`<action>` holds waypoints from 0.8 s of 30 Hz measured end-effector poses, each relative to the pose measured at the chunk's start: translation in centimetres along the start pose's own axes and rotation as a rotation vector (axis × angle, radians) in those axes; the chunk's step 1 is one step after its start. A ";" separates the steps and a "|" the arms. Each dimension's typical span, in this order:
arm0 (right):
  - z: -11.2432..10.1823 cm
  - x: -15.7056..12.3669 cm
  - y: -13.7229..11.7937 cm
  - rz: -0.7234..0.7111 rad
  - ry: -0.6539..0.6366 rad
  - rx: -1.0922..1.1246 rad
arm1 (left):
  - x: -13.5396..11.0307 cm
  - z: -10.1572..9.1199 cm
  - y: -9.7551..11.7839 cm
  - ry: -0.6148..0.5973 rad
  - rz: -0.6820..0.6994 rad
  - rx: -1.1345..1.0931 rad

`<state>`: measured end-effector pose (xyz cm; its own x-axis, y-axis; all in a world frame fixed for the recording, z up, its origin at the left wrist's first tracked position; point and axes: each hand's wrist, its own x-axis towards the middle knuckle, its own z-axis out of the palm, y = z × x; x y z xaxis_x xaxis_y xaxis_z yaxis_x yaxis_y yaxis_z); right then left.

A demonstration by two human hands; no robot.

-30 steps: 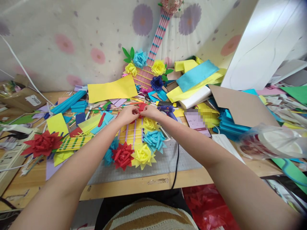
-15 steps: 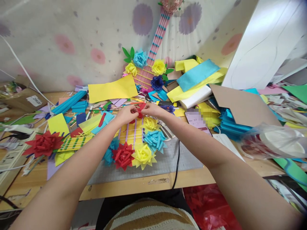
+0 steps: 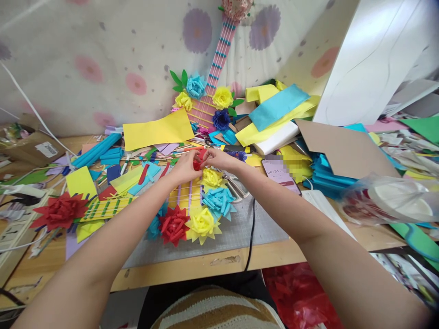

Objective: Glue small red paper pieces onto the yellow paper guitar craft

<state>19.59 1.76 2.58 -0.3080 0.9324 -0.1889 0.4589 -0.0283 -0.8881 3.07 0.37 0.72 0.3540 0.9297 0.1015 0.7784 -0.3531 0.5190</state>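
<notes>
My left hand (image 3: 189, 165) and my right hand (image 3: 216, 160) meet over the upper edge of a yellow paper guitar (image 3: 184, 195). Both have their fingers closed on a red paper flower (image 3: 199, 161), which they partly hide. Around the guitar body sit a red flower (image 3: 174, 225), a lower yellow flower (image 3: 203, 225), a blue flower (image 3: 219, 202) and an upper yellow flower (image 3: 212, 177). Its neck (image 3: 108, 208), with green strips, runs left under my left forearm to another red flower (image 3: 61, 210).
A pink paper guitar (image 3: 219, 59) leans on the wall behind. A grey cutting mat (image 3: 236, 237) lies beneath the yellow guitar. To the right are scissors (image 3: 236, 187), a phone (image 3: 279, 173), a black cable (image 3: 252, 233) and brown cardboard (image 3: 346, 148). A yellow sheet (image 3: 157, 130) covers paper scraps.
The whole view has shifted slightly. My left hand has turned and spread a little over the red flower, while my right hand stays pinched beside it.
</notes>
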 end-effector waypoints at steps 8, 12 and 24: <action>0.8 0.5 0.8 -0.033 -0.063 0.084 | -0.1 0.3 0.1 -0.014 -0.031 -0.014; 0.6 0.2 0.8 -0.026 -0.020 0.102 | -0.1 0.2 0.3 -0.031 -0.062 -0.020; -0.9 -1.2 1.9 0.024 0.070 0.230 | -0.4 0.3 0.1 -0.030 -0.022 0.096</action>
<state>21.55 0.92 1.52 -0.2370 0.9530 -0.1885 0.2609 -0.1245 -0.9573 3.15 -0.02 0.43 0.3510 0.9341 0.0647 0.8318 -0.3428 0.4366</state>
